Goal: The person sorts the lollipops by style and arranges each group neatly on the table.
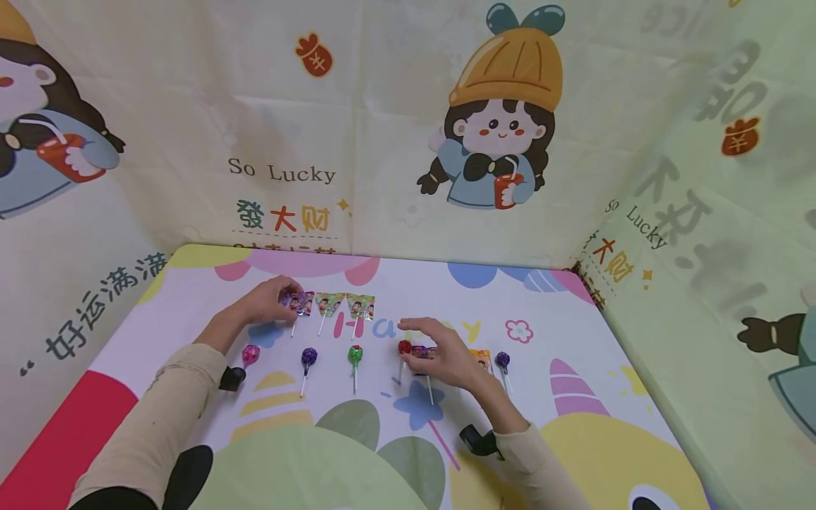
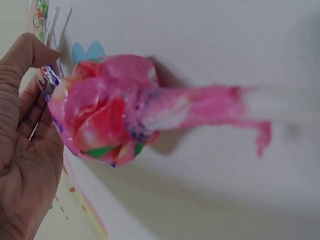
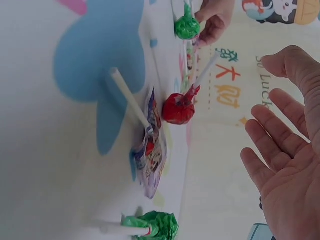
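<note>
My left hand [image 1: 269,301] is at the left end of a back row of flat-wrapped lollipops, pinching the edge of a purple-wrapped lollipop [image 1: 301,303]. In the left wrist view, the thumb and fingers close on its shiny wrapper [image 2: 48,79]. Beside it lie two green-wrapped flat lollipops [image 1: 329,303] [image 1: 361,306]. My right hand [image 1: 446,354] hovers with loosely spread fingers over the front row, holding nothing. Below it are a red round lollipop [image 3: 179,109] and a purple flat-wrapped lollipop [image 3: 152,157]. A green-wrapped lollipop [image 3: 162,225] shows nearby, hidden behind that hand in the head view.
The front row also has a pink lollipop [image 1: 251,355] near the left wrist, a dark purple one [image 1: 309,358], a green one [image 1: 355,355], an orange flat-wrapped one [image 1: 482,359] and another purple one [image 1: 503,360]. A patterned cloth [image 1: 395,234] hangs behind the table.
</note>
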A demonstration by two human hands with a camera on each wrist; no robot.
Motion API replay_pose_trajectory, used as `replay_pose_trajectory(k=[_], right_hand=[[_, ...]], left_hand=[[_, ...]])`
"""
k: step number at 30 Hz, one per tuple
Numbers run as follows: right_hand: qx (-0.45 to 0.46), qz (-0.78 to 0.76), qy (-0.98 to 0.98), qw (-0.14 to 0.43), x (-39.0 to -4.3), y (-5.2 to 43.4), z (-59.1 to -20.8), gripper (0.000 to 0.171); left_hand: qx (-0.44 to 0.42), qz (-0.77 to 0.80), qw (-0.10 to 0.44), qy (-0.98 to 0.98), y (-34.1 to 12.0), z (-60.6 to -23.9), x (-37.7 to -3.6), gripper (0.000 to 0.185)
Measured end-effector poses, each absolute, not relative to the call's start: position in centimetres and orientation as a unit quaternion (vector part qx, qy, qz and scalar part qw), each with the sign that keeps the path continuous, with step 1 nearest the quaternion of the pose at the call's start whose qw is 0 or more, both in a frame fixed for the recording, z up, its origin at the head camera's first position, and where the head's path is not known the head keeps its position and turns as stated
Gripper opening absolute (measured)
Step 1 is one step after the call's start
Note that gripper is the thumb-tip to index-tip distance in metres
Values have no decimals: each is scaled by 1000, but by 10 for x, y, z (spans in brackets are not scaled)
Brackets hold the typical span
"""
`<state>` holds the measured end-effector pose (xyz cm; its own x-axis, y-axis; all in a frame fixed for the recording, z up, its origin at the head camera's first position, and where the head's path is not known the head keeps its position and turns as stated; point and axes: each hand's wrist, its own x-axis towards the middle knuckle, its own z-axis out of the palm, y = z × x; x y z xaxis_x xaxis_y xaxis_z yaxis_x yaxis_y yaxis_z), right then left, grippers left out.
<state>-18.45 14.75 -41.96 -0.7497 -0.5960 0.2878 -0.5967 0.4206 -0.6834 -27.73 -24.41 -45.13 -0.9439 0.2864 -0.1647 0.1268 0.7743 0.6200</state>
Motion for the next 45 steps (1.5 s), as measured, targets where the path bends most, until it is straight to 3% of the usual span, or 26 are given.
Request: replay_pose_trajectory(k=[15,28,45], right_hand=[[353,372,-858,29,-180,172,-436,53],[317,345,-881,-67,-178,185,-444,57],[312,270,-906,-94,-185,186,-449,58]], left_hand=[[113,314,126,934,-243,-449,-275,57],[111,313,125,935,-243,-448,-275,57],[119,311,116,936,-244,-452,-277,56]])
